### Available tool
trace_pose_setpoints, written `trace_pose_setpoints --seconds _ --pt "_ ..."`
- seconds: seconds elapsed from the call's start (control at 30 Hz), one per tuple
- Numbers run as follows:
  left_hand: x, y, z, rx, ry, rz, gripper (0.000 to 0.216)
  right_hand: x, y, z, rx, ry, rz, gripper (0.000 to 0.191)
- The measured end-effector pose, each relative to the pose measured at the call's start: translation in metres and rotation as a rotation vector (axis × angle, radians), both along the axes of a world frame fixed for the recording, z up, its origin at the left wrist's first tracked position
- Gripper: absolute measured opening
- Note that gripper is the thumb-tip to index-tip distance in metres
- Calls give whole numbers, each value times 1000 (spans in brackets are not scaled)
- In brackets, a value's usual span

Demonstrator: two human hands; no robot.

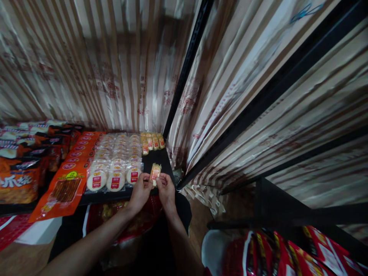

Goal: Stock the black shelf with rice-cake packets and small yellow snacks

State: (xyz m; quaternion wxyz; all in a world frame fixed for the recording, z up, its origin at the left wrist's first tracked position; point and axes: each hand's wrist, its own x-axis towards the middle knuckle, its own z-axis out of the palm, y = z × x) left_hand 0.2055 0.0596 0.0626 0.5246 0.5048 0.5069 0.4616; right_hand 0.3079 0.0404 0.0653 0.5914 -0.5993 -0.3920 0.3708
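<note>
Between my two hands is a small wrapped snack (155, 173) in a clear yellowish packet with a red label. My left hand (143, 185) pinches its left side, and my right hand (166, 186) grips its right side. It is held above the front of a black shelf (161, 156). Behind it, similar small yellow packets (152, 142) stand grouped at the shelf's back right corner. Left of my hands, rows of round white crackers (115, 181) in clear wrappers with red labels overlap one another.
A long orange snack pack (66, 184) lies left of the crackers, partly over the front edge. Orange puffed-snack bags (18, 180) fill the far left. Below are a red container (94, 218) and, at lower right, red packages (284, 253). Black frame posts (186, 73) and draped curtains (115, 76) surround the shelf.
</note>
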Motion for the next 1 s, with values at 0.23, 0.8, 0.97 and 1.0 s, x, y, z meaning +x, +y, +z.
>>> trace_pose_setpoints --seconds 0.23,0.8,0.97,1.0 --pt "7 20 10 4 285 -27 22 11 20 -14 0 -97 -49 23" --pt "35 73 33 -159 586 -21 27 12 84 -26 -66 -418 -179 24" --pt "46 91 35 -198 488 22 26 13 109 -28 -98 -438 -212 29" --pt "47 95 35 -205 471 25 25 13 113 -28 -97 -450 -217 30"
